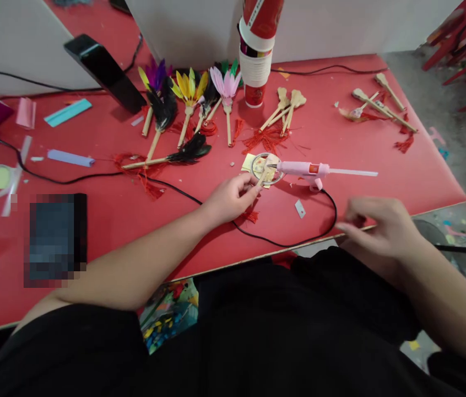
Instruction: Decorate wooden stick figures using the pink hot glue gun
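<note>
Right hand (384, 227): above the table's near edge, motion-blurred, knuckles up, fingers bent inward and thumb reaching left; whether anything is pinched in it I cannot tell.
Left arm (146, 262): slants forward and to the right across the red table (415, 182), forearm low over its edge.
Left hand (233, 196): thumb and fingertips pinch the lower part of a wooden stick, the other fingers curled, wrist nearly in line with the forearm.
Wooden stick (263, 176): tilted up and to the right, its wider head at the nozzle of the glue gun, over a round ring (253, 167).
Pink glue gun (299, 167): lies pointing left, a pale glue stick (352, 172) jutting from its rear, neither hand on it.
Feathered sticks (189, 110): grouped beyond the left hand.
Bare sticks (286, 110): beyond the glue gun, near red tassels (264, 140).
Paper cups (255, 95): stacked by the wall.
</note>
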A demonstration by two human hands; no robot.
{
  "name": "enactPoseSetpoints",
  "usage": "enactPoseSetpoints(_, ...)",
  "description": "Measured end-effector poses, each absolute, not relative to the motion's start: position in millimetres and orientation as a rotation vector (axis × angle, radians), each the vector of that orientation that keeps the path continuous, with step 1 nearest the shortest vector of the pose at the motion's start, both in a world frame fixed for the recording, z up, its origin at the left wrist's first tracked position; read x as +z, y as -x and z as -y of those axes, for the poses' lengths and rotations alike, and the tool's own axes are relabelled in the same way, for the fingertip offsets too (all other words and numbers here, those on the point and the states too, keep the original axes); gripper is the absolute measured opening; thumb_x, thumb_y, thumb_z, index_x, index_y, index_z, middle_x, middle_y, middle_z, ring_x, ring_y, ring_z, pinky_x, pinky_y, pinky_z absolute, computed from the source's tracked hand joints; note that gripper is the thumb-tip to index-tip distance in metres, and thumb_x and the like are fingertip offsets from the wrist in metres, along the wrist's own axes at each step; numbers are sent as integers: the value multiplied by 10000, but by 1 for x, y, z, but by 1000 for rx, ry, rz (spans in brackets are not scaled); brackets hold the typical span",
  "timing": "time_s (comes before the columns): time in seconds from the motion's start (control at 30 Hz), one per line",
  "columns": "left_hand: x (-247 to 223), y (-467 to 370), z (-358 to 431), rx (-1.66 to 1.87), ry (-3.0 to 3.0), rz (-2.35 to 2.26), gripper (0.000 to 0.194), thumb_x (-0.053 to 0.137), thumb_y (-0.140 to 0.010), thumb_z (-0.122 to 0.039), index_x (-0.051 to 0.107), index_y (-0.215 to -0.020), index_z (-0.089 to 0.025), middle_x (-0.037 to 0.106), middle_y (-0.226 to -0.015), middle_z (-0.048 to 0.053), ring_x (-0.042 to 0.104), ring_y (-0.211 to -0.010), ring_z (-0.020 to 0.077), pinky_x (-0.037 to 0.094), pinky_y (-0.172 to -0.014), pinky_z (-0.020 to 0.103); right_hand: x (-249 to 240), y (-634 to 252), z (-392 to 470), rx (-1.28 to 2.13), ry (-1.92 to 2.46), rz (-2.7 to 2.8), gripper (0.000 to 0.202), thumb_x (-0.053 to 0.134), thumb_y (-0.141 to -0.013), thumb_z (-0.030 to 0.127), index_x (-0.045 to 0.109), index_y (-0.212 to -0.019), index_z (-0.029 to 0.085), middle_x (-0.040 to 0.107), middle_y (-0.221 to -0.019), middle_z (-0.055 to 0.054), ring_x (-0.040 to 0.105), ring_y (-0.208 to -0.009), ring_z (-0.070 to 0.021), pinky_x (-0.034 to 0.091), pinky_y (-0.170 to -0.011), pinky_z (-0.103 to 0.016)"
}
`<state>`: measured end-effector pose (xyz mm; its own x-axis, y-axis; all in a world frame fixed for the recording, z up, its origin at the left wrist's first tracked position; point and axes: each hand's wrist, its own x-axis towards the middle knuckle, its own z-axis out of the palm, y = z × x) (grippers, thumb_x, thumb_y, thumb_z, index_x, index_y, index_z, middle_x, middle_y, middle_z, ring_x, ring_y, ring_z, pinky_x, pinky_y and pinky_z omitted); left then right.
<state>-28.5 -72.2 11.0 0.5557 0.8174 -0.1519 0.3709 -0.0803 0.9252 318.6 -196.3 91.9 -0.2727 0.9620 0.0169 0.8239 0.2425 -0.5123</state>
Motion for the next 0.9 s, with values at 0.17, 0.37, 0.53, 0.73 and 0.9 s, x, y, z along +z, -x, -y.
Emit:
enactPoseSetpoints(0.17, 14, 28, 72, 510, -1698, -986, 279, 603, -1046, -462, 650, -1036, -186, 679, -774, 6, 605, -673, 142, 436, -644, 263, 56, -308, 149, 397, 1826, 1895, 571, 878, -849, 624, 705, -1235, 241, 692, -952, -85, 649, -801, -263, 547, -729, -422)
enactPoseSetpoints(0.37, 11, 27, 74, 568, -1591, -941, 292, 638, -1041, -484, 606, -1010, -195, 608, -716, -28, 538, -605, 112, 408, -593, 248, 36, -288, 91, 718, 1596, 1852, 344, 855, -838, 522, 630, -906, 270, 666, -986, -79, 662, -878, -271, 577, -809, -464)
enactPoseSetpoints(0.53, 7, 23, 80, 636, -1386, -817, 351, 648, -1046, -547, 531, -1016, -218, 584, -703, -57, 481, -527, 86, 363, -518, 228, 41, -278, 87, 953, 1474, 1866, 307, 814, -879, 465, 583, -889, 263, 620, -815, -7, 585, -738, -201, 506, -685, -386)
enactPoseSetpoints(0.73, 9, -3, 91, 762, -1198, -709, 312, 634, -1054, -507, 482, -1066, -234, 549, -648, -92, 383, -489, 85, 317, -512, 230, 57, -274, 99, 1048, 1489, 1743, 255, 811, -879, 351, 578, -941, 267, 651, -767, 13, 592, -671, -181, 477, -615, -352)
enactPoseSetpoints(0.9, 7, -30, 101, 925, -1091, -757, 329, 552, -1101, -553, 538, -1106, -224, 416, -580, -95, 307, -515, 114, 280, -534, 252, 58, -277, 98, 1174, 1503, 1699, 333, 789, -901, 395, 711, -1192, 255, 769, -879, -32, 736, -804, -241, 587, -730, -387)
